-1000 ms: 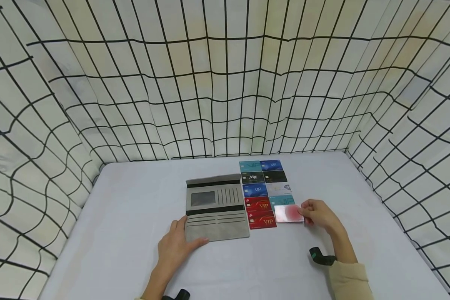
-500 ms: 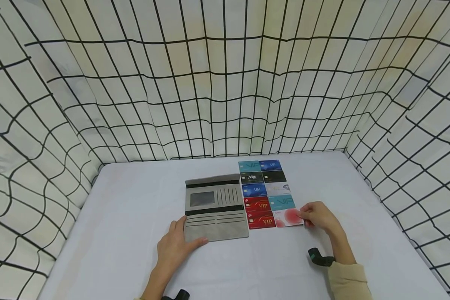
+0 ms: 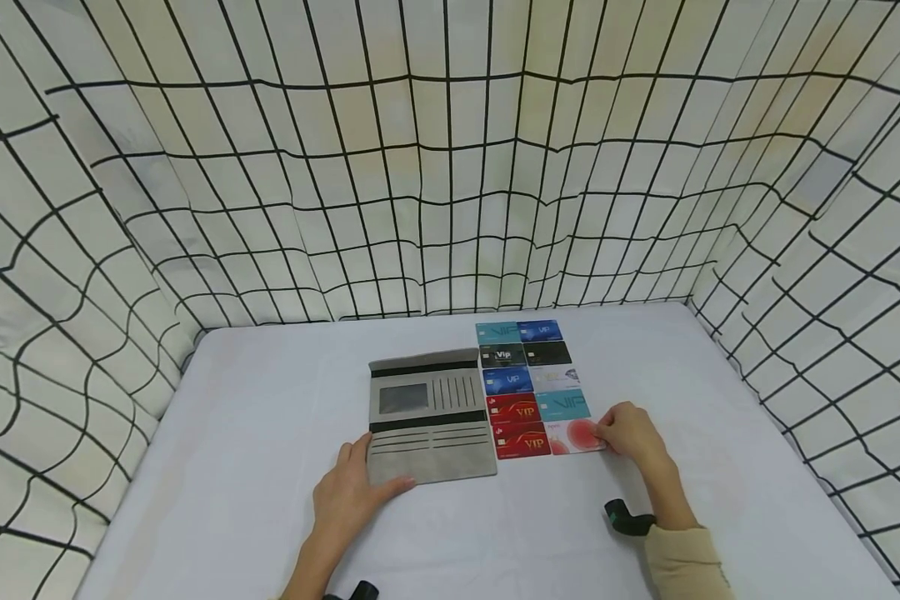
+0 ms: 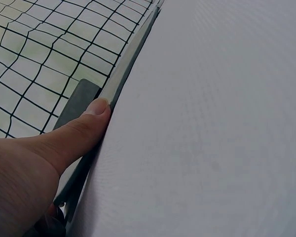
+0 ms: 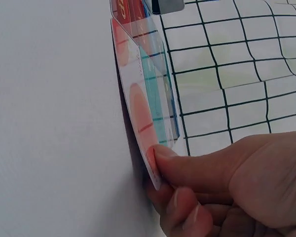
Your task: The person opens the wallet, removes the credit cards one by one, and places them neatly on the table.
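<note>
My left hand [image 3: 345,493] rests at the lower left corner of a flat grey wallet [image 3: 432,454] with slots and a dark window. Its thumb lies along the near edge, and its fingers touch the left side; the thumb also shows on that edge in the left wrist view. With thumb and fingers, my right hand [image 3: 636,435] pinches the right end of a white card with pink-red circles [image 3: 570,437]. In the right wrist view this pink card [image 5: 143,118] has its held end slightly raised. It sits beside a red VIP card [image 3: 522,440] and below a teal card [image 3: 564,405].
Several more cards lie in two columns right of the wallet, among them a blue card [image 3: 507,381], a black card [image 3: 548,352] and a whitish card [image 3: 557,378]. A white cloth covers the table [image 3: 255,417]. Black netting [image 3: 450,200] stands behind and at both sides.
The pink card has come down from a tilted, glaring pose to lie in line below the teal card. My right wrist has shifted slightly left; the left hand stays in place.
</note>
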Demonstrator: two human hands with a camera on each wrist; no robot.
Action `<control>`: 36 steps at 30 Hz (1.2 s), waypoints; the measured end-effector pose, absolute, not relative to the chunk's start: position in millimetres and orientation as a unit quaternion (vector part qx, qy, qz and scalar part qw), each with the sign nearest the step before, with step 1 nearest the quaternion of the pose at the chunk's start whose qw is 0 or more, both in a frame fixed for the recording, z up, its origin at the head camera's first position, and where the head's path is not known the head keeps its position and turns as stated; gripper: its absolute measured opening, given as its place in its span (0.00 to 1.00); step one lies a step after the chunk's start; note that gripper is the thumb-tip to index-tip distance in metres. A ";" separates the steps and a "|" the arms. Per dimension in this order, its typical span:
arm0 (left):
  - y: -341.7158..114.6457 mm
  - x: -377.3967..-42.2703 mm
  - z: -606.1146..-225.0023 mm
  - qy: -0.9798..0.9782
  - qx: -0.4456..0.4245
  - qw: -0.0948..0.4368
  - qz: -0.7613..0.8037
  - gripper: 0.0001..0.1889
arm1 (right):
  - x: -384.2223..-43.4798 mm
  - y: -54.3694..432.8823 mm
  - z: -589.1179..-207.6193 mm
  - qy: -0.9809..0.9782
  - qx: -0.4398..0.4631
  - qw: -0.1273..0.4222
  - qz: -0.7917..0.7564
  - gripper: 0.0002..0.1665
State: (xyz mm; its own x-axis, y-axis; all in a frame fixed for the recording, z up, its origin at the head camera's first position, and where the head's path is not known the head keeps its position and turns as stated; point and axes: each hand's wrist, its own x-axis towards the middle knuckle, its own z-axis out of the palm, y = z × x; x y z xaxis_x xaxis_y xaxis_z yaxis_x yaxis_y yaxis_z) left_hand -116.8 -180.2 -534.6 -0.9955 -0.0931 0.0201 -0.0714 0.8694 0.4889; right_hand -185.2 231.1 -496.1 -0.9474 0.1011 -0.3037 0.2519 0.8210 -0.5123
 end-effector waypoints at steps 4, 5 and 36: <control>-180.0 -116.1 -534.8 -0.967 0.042 0.022 -0.251 0.57 | -184.3 226.4 -494.6 0.952 0.099 0.126 -0.263 0.15; -179.9 -116.1 -535.0 -0.967 0.042 0.021 -0.251 0.57 | -184.3 225.9 -494.7 0.952 0.101 0.125 -0.259 0.15; -191.1 -116.8 -515.9 -0.940 0.051 0.010 -0.336 0.44 | -173.9 207.5 -486.4 0.956 0.008 -0.004 -0.293 0.12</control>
